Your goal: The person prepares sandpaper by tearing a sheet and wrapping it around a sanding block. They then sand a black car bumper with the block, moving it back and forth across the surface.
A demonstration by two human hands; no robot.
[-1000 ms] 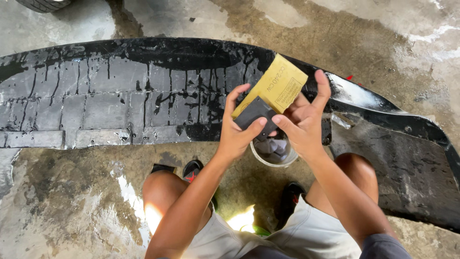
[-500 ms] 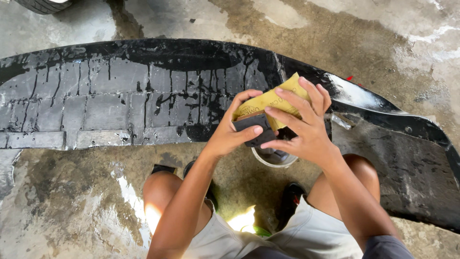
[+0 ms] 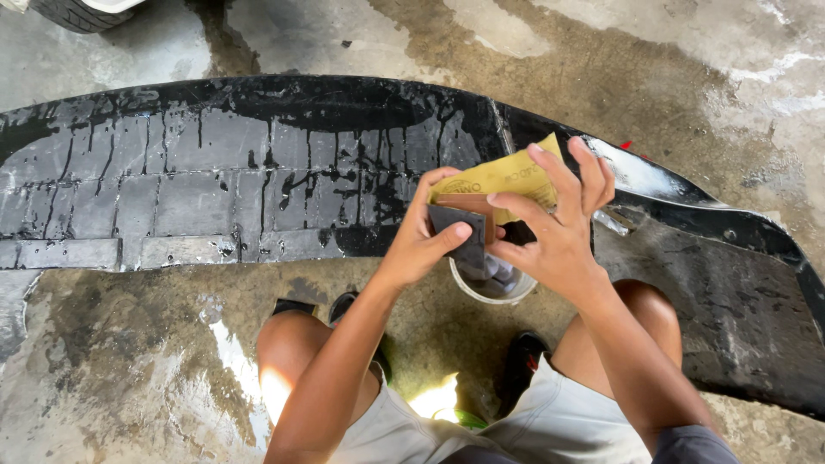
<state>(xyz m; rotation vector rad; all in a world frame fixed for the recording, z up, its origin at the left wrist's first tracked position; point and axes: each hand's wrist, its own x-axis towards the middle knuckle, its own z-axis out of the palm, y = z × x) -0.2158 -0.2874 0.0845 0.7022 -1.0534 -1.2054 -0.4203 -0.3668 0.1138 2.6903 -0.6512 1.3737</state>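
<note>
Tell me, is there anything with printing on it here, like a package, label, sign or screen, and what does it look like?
Sheet of sandpaper: held in both hands above the black bumper, folded around a dark block; yellow backing with dark print, reddish-brown grit side showing at the fold.
No packages, signs or screens in view.

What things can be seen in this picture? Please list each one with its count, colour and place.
car bumper: one, black, wet, lying across the concrete floor
sandpaper sheet: one, yellow back, being folded around the block
sanding block: one, dark grey, between both hands
small tub: one, white, on the floor under the hands
tyre: one, black, top left corner, partly seen
concrete floor: one, grey-brown, wet patches
shoes: two, black, on the floor
left hand: one, holds the block
right hand: one, presses the sheet over the block
</note>
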